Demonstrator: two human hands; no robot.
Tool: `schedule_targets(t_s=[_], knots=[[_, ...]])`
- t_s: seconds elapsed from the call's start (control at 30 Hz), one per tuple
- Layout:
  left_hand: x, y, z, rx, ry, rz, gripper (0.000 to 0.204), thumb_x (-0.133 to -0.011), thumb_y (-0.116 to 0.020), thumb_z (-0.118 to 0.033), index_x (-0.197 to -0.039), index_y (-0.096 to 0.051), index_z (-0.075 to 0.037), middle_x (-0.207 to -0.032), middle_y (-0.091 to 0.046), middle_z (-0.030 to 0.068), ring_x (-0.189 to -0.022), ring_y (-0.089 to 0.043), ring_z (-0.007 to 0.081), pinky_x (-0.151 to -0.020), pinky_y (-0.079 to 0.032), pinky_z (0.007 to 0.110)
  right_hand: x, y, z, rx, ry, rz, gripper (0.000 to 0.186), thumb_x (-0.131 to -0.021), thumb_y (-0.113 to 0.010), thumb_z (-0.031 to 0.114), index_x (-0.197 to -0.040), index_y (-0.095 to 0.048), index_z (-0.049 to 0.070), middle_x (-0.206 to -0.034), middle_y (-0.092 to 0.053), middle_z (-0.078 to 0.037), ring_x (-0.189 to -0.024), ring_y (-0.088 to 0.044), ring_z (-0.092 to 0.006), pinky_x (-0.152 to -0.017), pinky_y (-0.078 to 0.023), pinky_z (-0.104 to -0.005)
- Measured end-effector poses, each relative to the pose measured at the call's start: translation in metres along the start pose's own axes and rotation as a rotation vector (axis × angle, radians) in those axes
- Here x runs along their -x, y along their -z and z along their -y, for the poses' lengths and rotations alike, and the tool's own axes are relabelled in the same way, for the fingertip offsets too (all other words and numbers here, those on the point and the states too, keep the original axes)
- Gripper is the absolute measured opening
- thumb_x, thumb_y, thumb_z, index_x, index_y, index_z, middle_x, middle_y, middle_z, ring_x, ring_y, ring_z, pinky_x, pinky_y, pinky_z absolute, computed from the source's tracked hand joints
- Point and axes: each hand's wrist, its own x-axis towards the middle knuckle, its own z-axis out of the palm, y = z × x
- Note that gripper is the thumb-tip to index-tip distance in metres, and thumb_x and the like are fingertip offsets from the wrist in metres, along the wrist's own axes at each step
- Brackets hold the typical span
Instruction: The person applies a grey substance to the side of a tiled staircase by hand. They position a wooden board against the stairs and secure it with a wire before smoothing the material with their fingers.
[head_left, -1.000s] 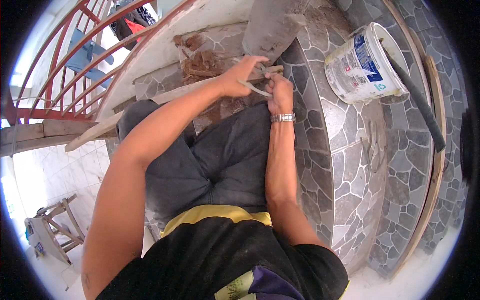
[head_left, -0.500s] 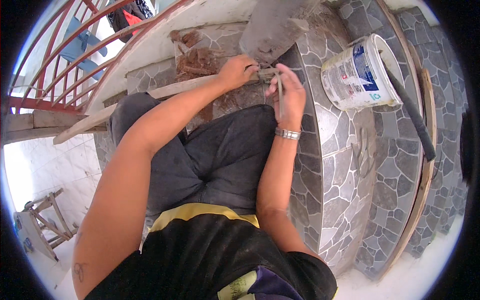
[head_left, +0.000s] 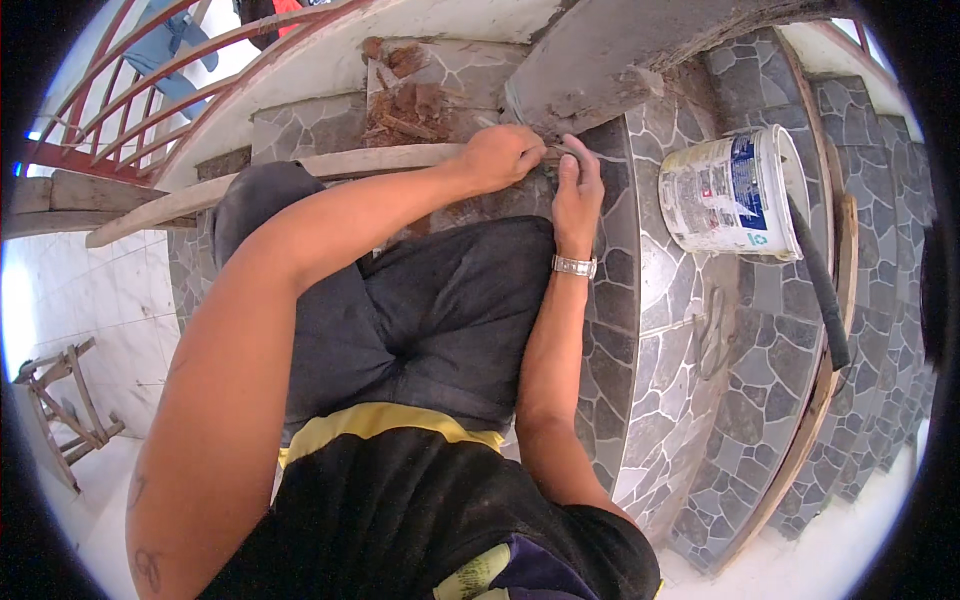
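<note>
A long wooden strip (head_left: 370, 160) runs from the left, across my raised left knee, to a grey concrete post (head_left: 590, 70). My left hand (head_left: 503, 158) is closed near the strip's right end, its fingers curled and partly hidden. Just right of it, my right hand (head_left: 577, 200), with a metal watch at the wrist, pinches a thin grey band (head_left: 562, 149) between thumb and fingers. This band spans the small gap between my hands. More pale band material (head_left: 512, 100) lies against the post's lower left side.
Stone-patterned steps (head_left: 665, 390) descend on the right. A white bucket (head_left: 710, 195) lies tilted there, a dark-gripped handle (head_left: 825, 300) sticking out. Reddish rubble (head_left: 410, 110) sits beyond my hands. A red railing (head_left: 130, 120) and wooden stand (head_left: 70, 410) are at left.
The view has shifted, and more of the post shows. My left hand has closed beside the post; the band that hung along my right palm is now mostly hidden between the hands.
</note>
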Motion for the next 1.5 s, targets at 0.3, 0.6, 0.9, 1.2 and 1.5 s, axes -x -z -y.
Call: schedule_targets(t_s=[0.3, 0.6, 0.9, 1.2, 1.5], knots=[[0.004, -0.004, -0.015, -0.06, 0.092, 0.016, 0.018, -0.09, -0.06, -0.021, -0.089, -0.066, -0.004, -0.086, -0.062, 0.0162, -0.084, -0.06, 0.0391, -0.073, -0.048, 0.049, 0.003, -0.008, -0.001, -0.148, 0.037, -0.082, 0.018, -0.092, -0.064, 0.008, -0.108, -0.066, -0.001, -0.1, -0.067, -0.01, -0.09, -0.064, -0.017, -0.08, -0.051, -0.0289], [0.02, -0.018, -0.015, -0.094, 0.023, -0.031, 0.018, -0.087, -0.064, -0.022, -0.089, -0.068, -0.005, -0.092, -0.057, 0.0122, -0.089, -0.059, 0.0347, -0.076, -0.049, 0.047, 0.004, -0.012, 0.008, 0.159, -0.21, -0.43, 0.018, -0.089, -0.07, 0.011, -0.095, -0.061, -0.003, -0.088, -0.068, -0.011, -0.073, -0.063, -0.0153, -0.069, -0.052, -0.0294], [-0.018, 0.005, 0.029, 0.052, 0.282, -0.165, 0.022, -0.087, -0.055, -0.015, -0.098, -0.072, -0.005, -0.098, -0.07, 0.0182, -0.095, -0.065, 0.0378, -0.086, -0.051, 0.043, 0.012, -0.006, 0.006, -0.278, -0.22, -0.229, 0.01, -0.093, -0.061, 0.007, -0.094, -0.06, -0.003, -0.089, -0.07, -0.012, -0.073, -0.063, -0.0154, -0.067, -0.051, -0.029], [-0.038, 0.009, 0.057, -0.016, 0.588, 0.361, 0.033, -0.082, -0.064, -0.031, -0.103, -0.073, -0.007, -0.096, -0.072, 0.0189, -0.09, -0.068, 0.0344, -0.085, -0.051, 0.042, 0.022, 0.004, 0.005, 0.361, -0.062, -0.157, 0.014, -0.088, -0.063, 0.013, -0.089, -0.064, -0.001, -0.084, -0.063, -0.015, -0.076, -0.061, -0.0285, -0.073, -0.048, -0.038], [-0.039, -0.011, 0.086, 0.332, 0.938, 0.354, 0.031, -0.078, -0.071, -0.025, -0.103, -0.075, -0.007, -0.107, -0.071, 0.0084, -0.102, -0.061, 0.0209, -0.087, -0.048, 0.039, 0.03, 0.003, 0.005, 0.309, 0.079, 0.034, 0.012, -0.089, -0.06, 0.01, -0.092, -0.066, 0.0, -0.087, -0.064, -0.018, -0.082, -0.062, -0.0335, -0.076, -0.048, -0.0416]])
